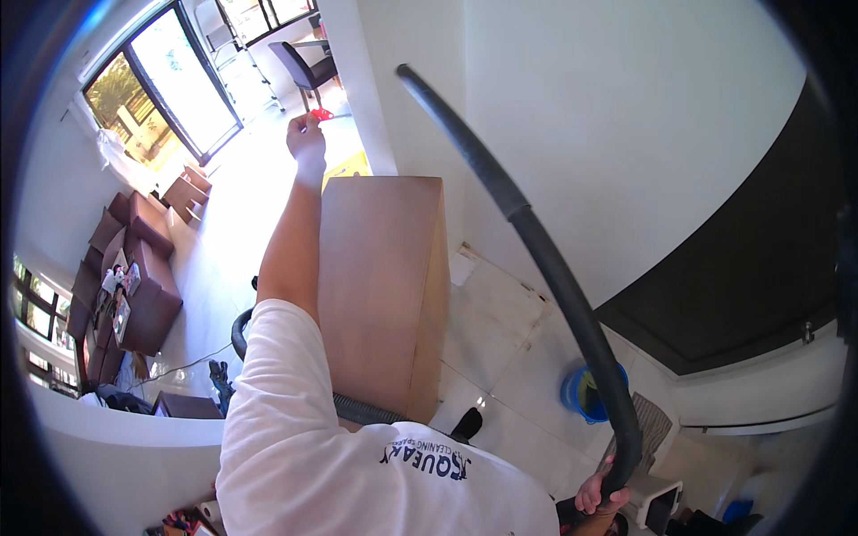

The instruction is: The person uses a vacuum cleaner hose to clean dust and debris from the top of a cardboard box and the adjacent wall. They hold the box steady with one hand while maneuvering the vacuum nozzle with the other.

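Note:
My right hand [601, 493], low at the right, is wrapped round the curved lower end of a long black vacuum wand [559, 272]. The wand rises up and to the left, and its narrow tip points at the white wall. My left arm is stretched far forward, past the top of a brown box-like cabinet [380, 277]. The fingers of my left hand [307, 138] are closed in a pinch. A small red thing [322, 114] shows right beside the fingertips; whether they hold it I cannot tell. A ribbed black hose [366, 411] runs behind my body along the cabinet's near side.
A blue bucket [585, 393] stands on the tiles at the right, beside a grey mat [651, 420]. A dark door panel [751, 259] lies beyond. Left are a brown sofa [147, 286] and glass doors [183, 71]; a dark chair [302, 67] and a ladder [241, 67] stand far off.

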The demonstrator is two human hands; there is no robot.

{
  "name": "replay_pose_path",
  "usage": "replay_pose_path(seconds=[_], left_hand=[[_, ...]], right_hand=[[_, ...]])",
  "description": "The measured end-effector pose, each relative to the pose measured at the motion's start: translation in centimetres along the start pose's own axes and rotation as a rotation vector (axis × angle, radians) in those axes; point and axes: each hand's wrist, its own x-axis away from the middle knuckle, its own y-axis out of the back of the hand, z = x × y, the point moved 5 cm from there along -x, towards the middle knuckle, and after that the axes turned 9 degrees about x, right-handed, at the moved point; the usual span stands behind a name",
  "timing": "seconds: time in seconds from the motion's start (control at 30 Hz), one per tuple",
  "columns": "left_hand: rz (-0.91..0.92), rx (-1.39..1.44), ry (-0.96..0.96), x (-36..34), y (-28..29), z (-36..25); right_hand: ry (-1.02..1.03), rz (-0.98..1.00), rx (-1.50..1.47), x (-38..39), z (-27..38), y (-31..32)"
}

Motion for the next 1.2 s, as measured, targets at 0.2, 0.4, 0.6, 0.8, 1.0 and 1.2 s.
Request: replay_pose_path(seconds=[0.2, 0.4, 0.6, 0.8, 1.0, 1.2], left_hand=[[0.006, -0.053, -0.189, -4.7, 3.9, -2.6], [0.003, -0.115, -0.374, -9.0, 8.0, -3.5], [-0.013, -0.106, -0.219, -8.4, 8.8, -6.4], [-0.049, -0.065, -0.312, -10.6, 10.2, -5.8], [-0.019, -0.073, -0.434, -11.1, 11.7, -6.8], [0.109, -0.086, -0.236, -10.9, 10.4, -7.4]], right_hand=[[-0.165, 0.092, 0.040, -2.0, -0.1, 0.2], [-0.202, 0.247, 0.010, -2.8, 0.1, 0.2], [-0.263, 0.316, 0.027, -3.7, 0.3, -0.3], [-0.280, 0.337, 0.044, -3.6, 0.7, -0.8], [-0.259, 0.346, 0.044, -3.5, 0.8, -1.0], [-0.285, 0.293, 0.091, -2.8, 0.4, -1.2]])
